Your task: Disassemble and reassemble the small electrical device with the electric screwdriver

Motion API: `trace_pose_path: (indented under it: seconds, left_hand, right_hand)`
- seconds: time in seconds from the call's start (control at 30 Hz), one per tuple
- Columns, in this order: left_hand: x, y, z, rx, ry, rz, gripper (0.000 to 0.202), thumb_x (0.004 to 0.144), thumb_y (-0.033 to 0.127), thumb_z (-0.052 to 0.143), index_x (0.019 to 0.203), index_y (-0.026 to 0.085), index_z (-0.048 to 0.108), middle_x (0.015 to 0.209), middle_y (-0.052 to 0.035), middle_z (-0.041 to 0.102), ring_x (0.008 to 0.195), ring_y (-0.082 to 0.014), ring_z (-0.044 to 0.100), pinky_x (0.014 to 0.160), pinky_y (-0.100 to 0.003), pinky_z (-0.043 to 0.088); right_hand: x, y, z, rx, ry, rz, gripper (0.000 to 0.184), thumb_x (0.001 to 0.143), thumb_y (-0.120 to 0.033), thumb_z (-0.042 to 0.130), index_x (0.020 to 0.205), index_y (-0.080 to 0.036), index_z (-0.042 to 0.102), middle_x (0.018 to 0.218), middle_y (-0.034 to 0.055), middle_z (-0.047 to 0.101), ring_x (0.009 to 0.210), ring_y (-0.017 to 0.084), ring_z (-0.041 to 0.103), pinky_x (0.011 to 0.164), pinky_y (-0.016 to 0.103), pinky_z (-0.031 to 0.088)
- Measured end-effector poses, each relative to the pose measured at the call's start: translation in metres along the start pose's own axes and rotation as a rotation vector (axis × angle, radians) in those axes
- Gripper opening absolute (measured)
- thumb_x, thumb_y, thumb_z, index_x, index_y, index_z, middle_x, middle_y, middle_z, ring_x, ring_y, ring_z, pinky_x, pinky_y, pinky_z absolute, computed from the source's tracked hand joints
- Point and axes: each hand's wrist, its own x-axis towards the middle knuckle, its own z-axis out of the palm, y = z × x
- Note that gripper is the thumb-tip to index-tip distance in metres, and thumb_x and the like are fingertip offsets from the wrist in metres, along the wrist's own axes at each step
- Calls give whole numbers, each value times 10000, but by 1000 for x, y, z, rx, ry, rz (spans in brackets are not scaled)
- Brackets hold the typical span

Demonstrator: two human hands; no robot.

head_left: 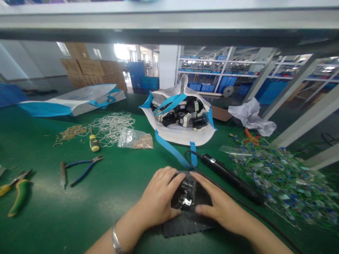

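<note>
A small black device (187, 190) with a clear cover and a shiny metal part lies on a dark mat (185, 225) in front of me. My left hand (160, 194) is curled round its left side, thumb low and fingers at the top. From the right, my right hand (219, 201) curves against the same device, its fingertips at the far edge and its thumb at the near edge. The palms hide part of the device. Just beyond the right hand lies a black electric screwdriver (233, 178) with a cable.
A white and blue bag (182, 135) holds several black-and-white devices. Clear and blue tags with green strings (286, 183) are heaped at right. Leftward lie pliers (84, 169), a yellow screwdriver (94, 143), a bag of small screws (143, 141), white strings (113, 125) and green-handled cutters (19, 197).
</note>
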Motion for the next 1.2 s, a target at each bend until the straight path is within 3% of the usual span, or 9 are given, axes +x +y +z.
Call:
trace_pose_path:
  seconds: [0.1,0.27,0.33,0.43,0.57,0.73,0.9,1.07,1.2]
  left_hand:
    - [-2,-2,5,-96,84,-31,772,509,212,694,1193,178,339,1158,-107,402,1103,-268,352,960,-417,325]
    - [-4,5,13,-200,210,-91,777,538,249,681,1209,180,295,1168,-122,360,1129,-285,322,957,-450,322]
    - [-4,5,16,-244,189,-139,851,519,243,700,1241,193,252,1198,-128,333,1148,-296,302,960,-472,312]
    - [-3,1,15,-318,59,-159,956,470,270,750,1265,212,222,1244,-124,318,1162,-300,293,967,-474,304]
    - [-3,-3,5,-375,-34,-111,903,463,311,762,1228,227,290,1217,-95,398,1116,-269,368,958,-440,317]
    - [-1,1,1,-445,-8,-131,781,450,280,761,1134,220,388,1109,-64,474,1020,-245,442,891,-390,371]
    - [0,0,3,-557,24,-206,802,425,303,779,1120,200,391,1084,-67,481,1002,-251,461,883,-389,379]
    - [1,-6,0,-773,42,-307,822,451,306,780,1152,184,368,1094,-74,508,1017,-261,477,913,-397,362]
    - [0,-11,3,-1080,73,-341,793,485,280,772,1158,169,368,1100,-85,528,1029,-267,488,901,-372,378]
  right_hand:
    - [-1,-3,14,292,28,9,912,573,-446,695,1297,-112,253,1351,130,279,1241,254,234,1044,407,141]
    - [6,2,25,618,121,-1,807,601,-282,691,1275,-183,260,1328,100,324,1206,241,315,1016,397,238]
    - [6,1,26,692,134,-11,764,617,-255,676,1260,-197,267,1311,100,346,1174,237,367,986,381,300]
    - [4,-2,28,666,165,20,746,629,-252,664,1254,-196,260,1296,108,357,1170,231,373,984,386,303]
    - [1,-3,28,508,191,18,772,611,-278,676,1257,-176,265,1290,120,360,1183,245,347,1001,408,261]
    - [-1,-2,20,408,135,14,699,599,-288,681,1204,-176,350,1219,116,442,1117,273,410,965,432,293]
    - [-4,2,16,461,113,-30,717,607,-270,676,1232,-178,339,1271,115,397,1157,272,372,987,439,260]
    - [-3,7,21,646,104,3,692,640,-236,667,1232,-194,312,1260,106,415,1152,245,393,984,418,287]
    - [-1,9,20,811,119,-17,617,635,-210,676,1162,-205,354,1177,89,487,1090,226,460,949,390,338]
